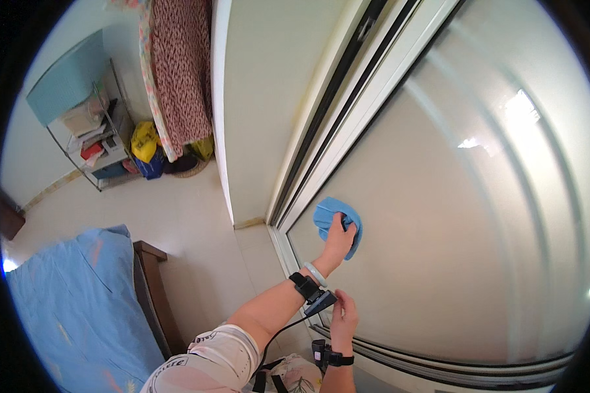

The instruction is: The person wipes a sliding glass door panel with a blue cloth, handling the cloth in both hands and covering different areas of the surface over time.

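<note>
My left hand grips a bunched blue cloth against the frosted glass pane of a sliding door, close to its white frame. A pale bangle and a black strap with a small dark device sit on my left wrist; a black cable runs from the device along the forearm. Lower down, my right hand is beside that device, fingers bent and fingertips near its corner; whether they touch it cannot be told. A black strap with another device is round my right wrist.
Dark tracks run along the door frame beside a pale wall. At the lower left stands a bed with a blue cover and a wooden frame. Further back are a metal rack, bags and a hanging patterned fabric.
</note>
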Motion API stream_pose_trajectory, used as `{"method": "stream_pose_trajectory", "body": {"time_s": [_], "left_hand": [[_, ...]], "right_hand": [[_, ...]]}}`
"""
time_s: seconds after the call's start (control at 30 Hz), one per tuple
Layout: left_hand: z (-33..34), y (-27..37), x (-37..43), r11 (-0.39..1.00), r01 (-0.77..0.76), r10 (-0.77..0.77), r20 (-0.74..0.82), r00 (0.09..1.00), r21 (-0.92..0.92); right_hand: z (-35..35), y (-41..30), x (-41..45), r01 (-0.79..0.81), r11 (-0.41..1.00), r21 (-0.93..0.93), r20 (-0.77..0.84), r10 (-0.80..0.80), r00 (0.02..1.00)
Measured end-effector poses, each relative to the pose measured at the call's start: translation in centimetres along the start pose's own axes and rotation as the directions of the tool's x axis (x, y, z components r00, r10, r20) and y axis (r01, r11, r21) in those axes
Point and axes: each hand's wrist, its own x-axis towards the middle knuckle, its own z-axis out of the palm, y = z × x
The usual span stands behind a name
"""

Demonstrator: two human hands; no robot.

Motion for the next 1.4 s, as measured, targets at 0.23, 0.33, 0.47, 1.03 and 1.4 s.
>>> {"method": "stream_pose_trajectory", "body": {"time_s": [0.23,0.33,0.47,1.03,1.4], "left_hand": [[3.1,17.3,-2.1,0.980,-0.199,0.199,0.146,0.969,-0.016],[4.0,24.4,-1.9,0.928,-0.366,0.350,0.177,0.920,0.069],[5.2,32.9,-3.2,0.905,-0.424,0.420,0.213,0.882,-0.026],[0.6,38.8,5.9,0.838,-0.390,0.477,-0.165,0.863,0.383],[1.6,38.9,9.8,0.830,-0.327,0.347,0.041,0.937,0.451]], "right_hand": [[-10.3,-12.0,4.1,0.092,0.995,0.037,-0.260,-0.080,0.962],[-13.0,-17.4,5.6,0.093,0.993,0.078,-0.329,-0.062,0.942],[-15.6,-21.6,7.1,0.122,0.985,0.123,-0.357,-0.071,0.931],[-19.2,-24.6,14.9,0.315,0.949,-0.015,-0.380,-0.297,0.876],[-19.5,-23.9,15.3,0.266,0.961,0.074,-0.486,-0.198,0.851]]}}
